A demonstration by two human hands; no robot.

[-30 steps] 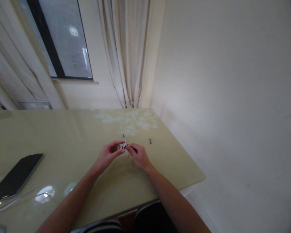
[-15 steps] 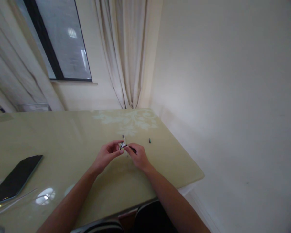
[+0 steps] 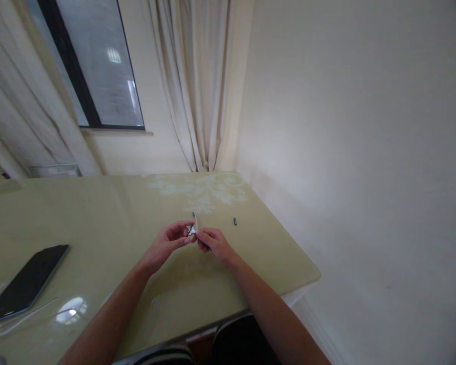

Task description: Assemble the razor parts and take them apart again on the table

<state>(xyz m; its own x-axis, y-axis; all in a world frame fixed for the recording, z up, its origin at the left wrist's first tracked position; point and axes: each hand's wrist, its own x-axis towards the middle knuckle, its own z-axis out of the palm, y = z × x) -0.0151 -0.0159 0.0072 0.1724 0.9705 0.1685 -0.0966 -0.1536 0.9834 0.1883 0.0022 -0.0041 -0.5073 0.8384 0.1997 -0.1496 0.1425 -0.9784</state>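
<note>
My left hand (image 3: 170,241) pinches a small white-and-black piece (image 3: 192,231) between thumb and fingertips, just above the table. From the right, my right hand (image 3: 215,242) meets it, with thumb and index finger pressed together at the piece's right edge. Something dark shows under the right fingers, too small and covered to name. A thin pale strip (image 3: 196,219) stands out beyond the fingertips. Behind the hands lies a tiny dark piece (image 3: 193,214), and another small dark block (image 3: 234,221) rests on the table to the right.
A black tablet-like slab (image 3: 26,281) lies on the glossy table (image 3: 114,223) at the left, with a thin clear strip (image 3: 26,317) before it. The table's right edge runs along a wall (image 3: 345,152). Curtains (image 3: 197,91) and a window (image 3: 102,66) are behind.
My right hand has turned slightly, and its fingers are curled lower, hiding more of the dark thing that stuck out beside the thumb. The left hand keeps its pinch almost in place.
</note>
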